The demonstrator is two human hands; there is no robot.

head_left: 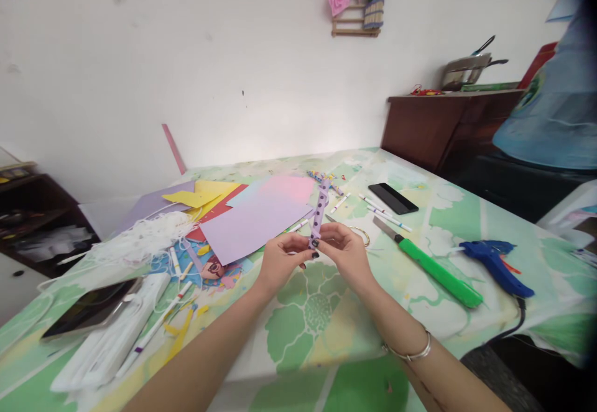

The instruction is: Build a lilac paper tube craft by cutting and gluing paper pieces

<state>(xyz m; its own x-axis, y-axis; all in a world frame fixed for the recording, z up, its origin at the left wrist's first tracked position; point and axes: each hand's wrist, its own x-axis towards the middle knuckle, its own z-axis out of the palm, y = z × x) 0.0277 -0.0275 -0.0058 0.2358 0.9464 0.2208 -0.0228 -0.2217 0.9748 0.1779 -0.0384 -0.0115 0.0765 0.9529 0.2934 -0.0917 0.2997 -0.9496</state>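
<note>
No text, label, brand, number or sign can be read.

Polka-dot paper strip point(319, 210), one: lilac, narrow, a row of dark spots along its length. Pose near upright, top leaning slightly right. Lower end pinched between left-hand fingers point(293, 240) and right-hand fingers point(336, 232); greater length projecting clear above the fingertips.
</note>
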